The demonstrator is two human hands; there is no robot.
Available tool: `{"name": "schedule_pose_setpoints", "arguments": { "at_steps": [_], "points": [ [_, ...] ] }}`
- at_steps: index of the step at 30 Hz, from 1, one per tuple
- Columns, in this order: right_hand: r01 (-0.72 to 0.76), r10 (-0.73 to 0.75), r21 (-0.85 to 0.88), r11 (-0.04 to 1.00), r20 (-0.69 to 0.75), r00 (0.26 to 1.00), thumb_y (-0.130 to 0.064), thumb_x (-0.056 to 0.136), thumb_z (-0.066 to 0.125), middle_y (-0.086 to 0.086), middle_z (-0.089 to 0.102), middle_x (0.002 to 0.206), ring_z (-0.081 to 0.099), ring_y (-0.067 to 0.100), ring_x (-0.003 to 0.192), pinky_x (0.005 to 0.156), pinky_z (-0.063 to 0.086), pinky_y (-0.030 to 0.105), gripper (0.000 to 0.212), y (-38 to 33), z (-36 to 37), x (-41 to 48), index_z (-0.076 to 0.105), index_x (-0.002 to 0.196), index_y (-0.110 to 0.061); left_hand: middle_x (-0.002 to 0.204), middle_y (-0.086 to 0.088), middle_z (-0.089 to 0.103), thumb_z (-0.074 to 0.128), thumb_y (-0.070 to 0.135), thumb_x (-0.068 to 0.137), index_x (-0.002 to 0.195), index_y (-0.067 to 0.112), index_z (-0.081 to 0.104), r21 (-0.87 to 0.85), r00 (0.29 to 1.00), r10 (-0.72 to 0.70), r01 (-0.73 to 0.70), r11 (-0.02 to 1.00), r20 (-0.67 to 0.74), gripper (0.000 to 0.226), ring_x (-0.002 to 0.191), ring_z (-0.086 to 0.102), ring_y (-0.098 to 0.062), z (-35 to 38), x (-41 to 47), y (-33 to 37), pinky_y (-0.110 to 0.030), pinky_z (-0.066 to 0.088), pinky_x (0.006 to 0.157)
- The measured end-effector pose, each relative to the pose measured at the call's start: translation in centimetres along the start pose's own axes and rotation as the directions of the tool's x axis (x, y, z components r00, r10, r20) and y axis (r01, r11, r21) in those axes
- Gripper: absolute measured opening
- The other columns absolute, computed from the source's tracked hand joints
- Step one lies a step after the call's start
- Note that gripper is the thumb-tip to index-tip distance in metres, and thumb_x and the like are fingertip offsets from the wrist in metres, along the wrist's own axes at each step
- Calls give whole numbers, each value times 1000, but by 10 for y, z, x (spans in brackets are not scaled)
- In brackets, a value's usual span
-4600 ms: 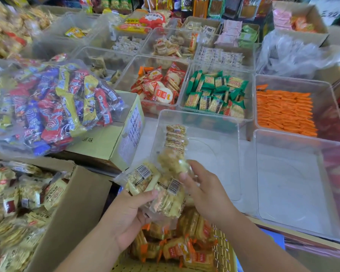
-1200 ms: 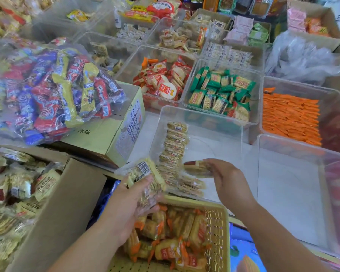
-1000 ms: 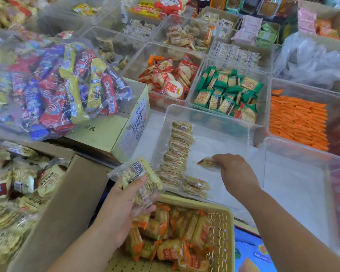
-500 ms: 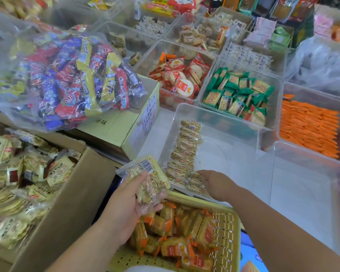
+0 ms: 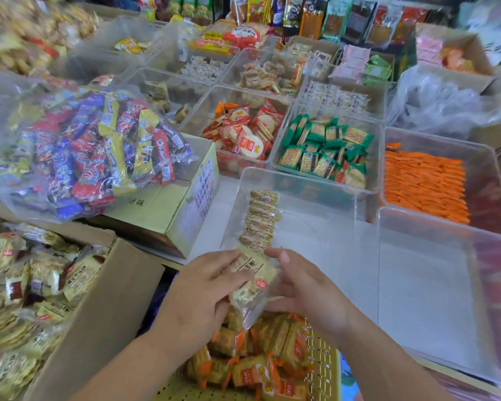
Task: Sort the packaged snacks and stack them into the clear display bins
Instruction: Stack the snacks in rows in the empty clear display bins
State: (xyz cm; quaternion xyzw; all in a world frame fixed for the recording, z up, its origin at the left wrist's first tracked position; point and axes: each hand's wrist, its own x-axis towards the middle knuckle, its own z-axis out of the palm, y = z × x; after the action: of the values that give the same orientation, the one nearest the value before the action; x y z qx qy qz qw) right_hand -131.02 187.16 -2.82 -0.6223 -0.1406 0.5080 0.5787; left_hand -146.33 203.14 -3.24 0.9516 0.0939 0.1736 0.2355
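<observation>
Both hands hold clear-wrapped pale cracker packs (image 5: pixel 253 280) just over the near edge of a clear bin (image 5: pixel 315 183). My left hand (image 5: pixel 203 293) grips the packs from the left. My right hand (image 5: pixel 304 287) closes on them from the right and below. Inside the bin, a row of the same cracker packs (image 5: pixel 261 218) runs along its left side. A yellow basket (image 5: pixel 324 360) under my hands holds orange-wrapped cracker packs (image 5: pixel 261 354).
A cardboard box of pale snack packs (image 5: pixel 32 285) stands at the left. A clear bag of colourful candy bars (image 5: pixel 81 151) lies on a closed carton (image 5: pixel 168 209). An empty clear bin (image 5: pixel 434 285) sits at the right. Filled bins of red, green and orange packs line the back.
My right hand has come back from the row in the bin and now meets my left hand on the cracker packs. The row in the bin has grown longer.
</observation>
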Motion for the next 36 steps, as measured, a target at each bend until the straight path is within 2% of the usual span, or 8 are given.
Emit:
{"name": "schedule_pose_setpoints", "arguments": {
  "at_steps": [3,10,13,17,24,29,33,36],
  "points": [
    [75,-75,34,997,-15,997,-46,81,75,-7,76,104,73,21,91,79,59,33,43,7,5,-11,67,122,-37,133,-11,67,78,-15,57,116,13,78,-2,999,47,-47,999,-8,65,121,56,-24,6,3,7,-40,52,97],
    [153,-146,131,980,-55,988,-22,82,78,5,73,118,74,33,99,82,61,40,45,19,-6,-20,65,123,-37,139,7,55,90,-2,67,125,37,70,-214,969,-249,244,946,3,73,127,56,-20,12,1,13,-38,46,105],
    [179,-172,-122,976,67,983,-25,71,90,-7,68,127,72,19,103,87,58,31,66,21,-17,-23,62,126,-46,124,9,68,86,-3,76,118,25,76,-230,969,-245,239,943,1,52,117,64,-16,14,5,6,-18,42,105],
    [242,-313,-476,845,-74,947,-19,81,82,-27,58,127,65,3,108,89,53,20,44,23,-30,-9,70,107,-52,127,20,65,82,15,86,121,35,72,-289,970,-226,243,926,91,41,122,57,-1,19,18,-1,-27,42,109],
    [-66,-380,-827,558,-325,866,-36,95,68,-6,64,102,60,12,88,72,40,28,18,17,-88,54,66,110,-27,171,-4,13,65,67,86,164,29,9,146,745,-556,544,826,369,102,156,18,-25,39,44,-40,-42,25,123],
    [-239,-99,-839,489,-325,940,-31,98,63,9,58,114,57,24,87,71,41,31,21,41,-102,103,58,114,-17,168,-7,28,66,77,78,162,21,-16,202,546,-616,633,747,568,130,145,43,-27,60,51,-68,-36,45,107],
    [-322,189,-728,605,-262,946,-25,97,59,9,57,109,55,22,75,61,46,30,24,60,-105,119,47,118,-27,160,0,42,66,83,70,160,26,-22,183,537,-606,642,745,586,137,127,58,-22,67,50,-75,-32,53,89],
    [-386,332,-572,724,-201,922,-31,95,57,2,50,128,60,26,107,70,60,37,54,57,-104,123,41,144,-47,158,7,44,63,86,70,159,30,-23,201,560,-602,615,763,570,136,125,59,-19,69,46,-78,-32,54,88]
  ]
}}
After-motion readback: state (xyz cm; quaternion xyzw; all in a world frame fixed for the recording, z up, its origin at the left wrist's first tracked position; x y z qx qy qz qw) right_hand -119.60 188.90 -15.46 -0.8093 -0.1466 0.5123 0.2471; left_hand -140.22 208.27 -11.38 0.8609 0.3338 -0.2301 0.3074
